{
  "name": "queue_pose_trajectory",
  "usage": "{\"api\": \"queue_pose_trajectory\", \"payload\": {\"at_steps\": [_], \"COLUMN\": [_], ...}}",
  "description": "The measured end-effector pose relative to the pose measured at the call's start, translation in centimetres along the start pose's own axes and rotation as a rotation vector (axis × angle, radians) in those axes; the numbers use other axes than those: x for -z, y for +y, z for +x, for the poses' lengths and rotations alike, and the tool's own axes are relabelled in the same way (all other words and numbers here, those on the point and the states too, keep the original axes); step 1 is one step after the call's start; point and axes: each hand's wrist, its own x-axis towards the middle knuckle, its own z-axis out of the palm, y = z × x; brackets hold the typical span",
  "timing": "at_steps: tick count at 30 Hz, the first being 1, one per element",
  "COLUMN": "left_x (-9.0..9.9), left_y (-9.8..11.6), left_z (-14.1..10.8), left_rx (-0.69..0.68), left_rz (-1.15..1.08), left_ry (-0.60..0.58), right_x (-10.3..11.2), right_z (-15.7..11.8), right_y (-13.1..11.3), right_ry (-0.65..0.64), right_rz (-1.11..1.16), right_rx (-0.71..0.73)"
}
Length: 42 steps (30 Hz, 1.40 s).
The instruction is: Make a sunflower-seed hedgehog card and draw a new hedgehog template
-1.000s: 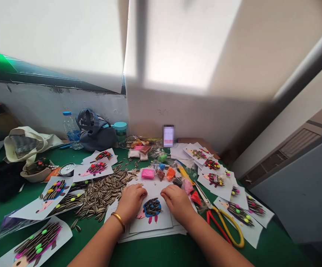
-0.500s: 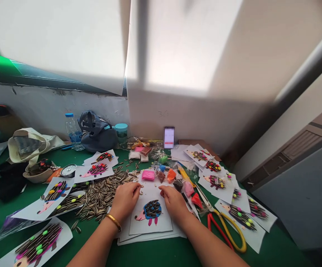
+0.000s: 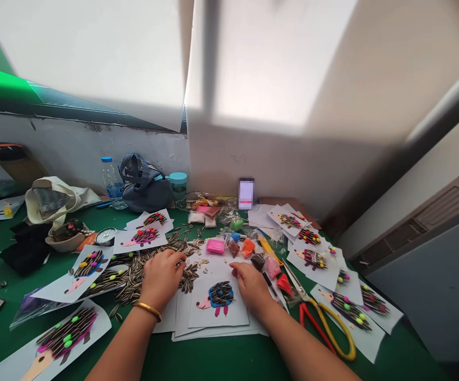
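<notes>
My left hand (image 3: 162, 278) rests over a pile of striped sunflower seeds (image 3: 134, 283), its fingers and thumb apart among them. On a stack of white sheets in front of me lies a paper with a hedgehog picture (image 3: 220, 295). It has a pink face, a blue-edged body covered in dark seeds, and magenta feet. Just right of the hedgehog, above the paper, is my right hand (image 3: 253, 286). Its thumb and forefinger are pinched together; whatever may be between them is too small to make out.
Packs of coloured clay (image 3: 216, 246) lie beyond the paper. Scissors (image 3: 306, 296) with red and yellow handles sit to the right. Finished hedgehog pictures (image 3: 346, 312) are spread on both sides. A phone (image 3: 246, 194), a bottle (image 3: 112, 182) and a dark bag (image 3: 144, 185) stand along the wall.
My left hand has moved left from the paper's upper edge onto the seeds, and its pinch has opened. My right hand stays beside the hedgehog. The view has shifted slightly.
</notes>
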Motion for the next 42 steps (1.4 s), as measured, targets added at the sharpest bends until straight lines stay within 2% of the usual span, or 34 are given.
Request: {"api": "queue_pose_trajectory", "payload": {"at_steps": [3, 9, 15, 20, 22, 25, 28, 31, 35, 38, 42], "left_x": [-1.2, -2.4, -2.4, -1.4, -1.0, -0.5, -0.6, -1.1, -1.8, -2.1, -2.6], "left_y": [0.6, 1.9, 2.0, 2.7, 3.5, 5.4, 7.2, 8.1, 7.7, 7.0, 6.1], "left_z": [0.0, 0.3, 0.3, 0.3, 0.3, -0.1, -0.6, -0.6, -0.3, -0.1, -0.1], "left_rx": [-0.057, -0.114, -0.11, -0.084, -0.111, -0.159, -0.123, -0.076, -0.011, 0.006, -0.036], "left_rz": [0.008, 0.063, 0.078, 0.045, -0.05, -0.311, -0.562, -0.818, -1.132, -1.176, -0.963], "left_ry": [-0.049, -0.049, -0.042, -0.019, -0.073, -0.179, -0.246, -0.245, -0.233, -0.185, -0.107], "right_x": [0.0, 0.1, 0.0, 0.0, 0.2, 1.1, 2.2, 2.9, 2.6, 1.7, 0.4], "right_z": [0.0, 0.0, 0.0, 0.0, 0.1, 0.4, 0.9, 1.4, 2.5, 3.4, 4.1], "right_y": [-0.1, -0.1, -0.2, -0.1, -0.4, -1.6, -3.4, -5.0, -5.5, -5.0, -4.6], "right_ry": [0.001, 0.009, 0.032, 0.045, 0.068, 0.098, 0.063, 0.046, 0.019, 0.044, 0.115], "right_rz": [0.0, -0.008, -0.014, 0.015, 0.053, 0.135, 0.252, 0.377, 0.477, 0.419, 0.313], "right_rx": [0.002, 0.004, 0.011, 0.018, 0.033, 0.094, 0.167, 0.109, 0.062, 0.088, 0.118]}}
